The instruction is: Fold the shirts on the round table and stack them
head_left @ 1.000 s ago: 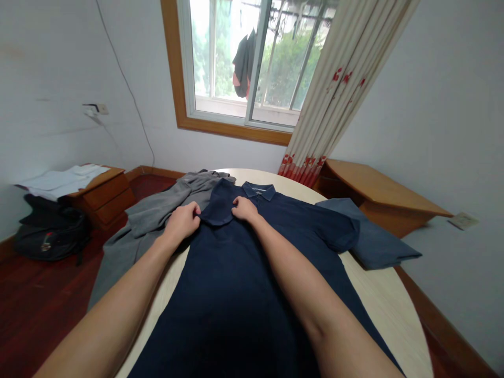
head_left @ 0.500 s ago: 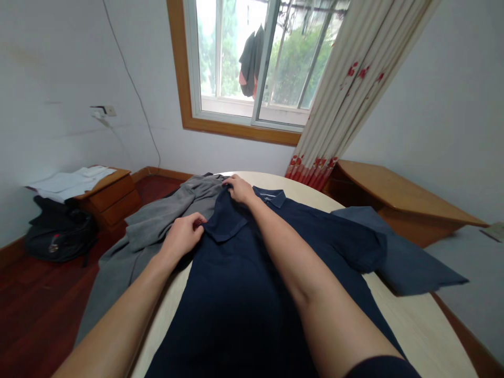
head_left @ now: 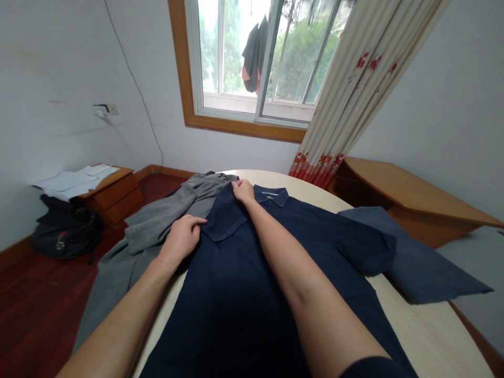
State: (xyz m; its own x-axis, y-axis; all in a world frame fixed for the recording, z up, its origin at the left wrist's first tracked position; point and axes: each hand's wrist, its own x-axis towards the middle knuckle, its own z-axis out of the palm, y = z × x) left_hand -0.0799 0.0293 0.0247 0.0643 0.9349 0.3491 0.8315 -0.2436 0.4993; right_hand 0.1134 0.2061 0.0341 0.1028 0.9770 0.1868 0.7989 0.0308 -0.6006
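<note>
A navy polo shirt (head_left: pixel 228 278) lies spread on the pale table (head_left: pixel 425 328), its collar (head_left: pixel 275 196) toward the far edge. Its left-side sleeve (head_left: pixel 226 218) is folded inward over the body. My left hand (head_left: pixel 181 236) is closed, thumb and forefinger pinching the outer edge of that sleeve. Farther off, my right hand (head_left: pixel 244 191) grips the cloth near the shoulder, just left of the collar. The other sleeve (head_left: pixel 372 249) lies stretched out to the right.
Grey garments (head_left: pixel 153 231) are heaped along the table's left side. A blue-grey cloth (head_left: pixel 429 268) hangs over the right edge. Beyond stand a wooden desk (head_left: pixel 417 186) and a curtain (head_left: pixel 354 105). Papers (head_left: pixel 81 180) top a small cabinet; a black bag (head_left: pixel 65 233) sits on the floor.
My right hand has shifted slightly right along the shoulder, and the sleeve cloth between my hands looks flatter. My left hand stays at the sleeve edge. The view has turned a little.
</note>
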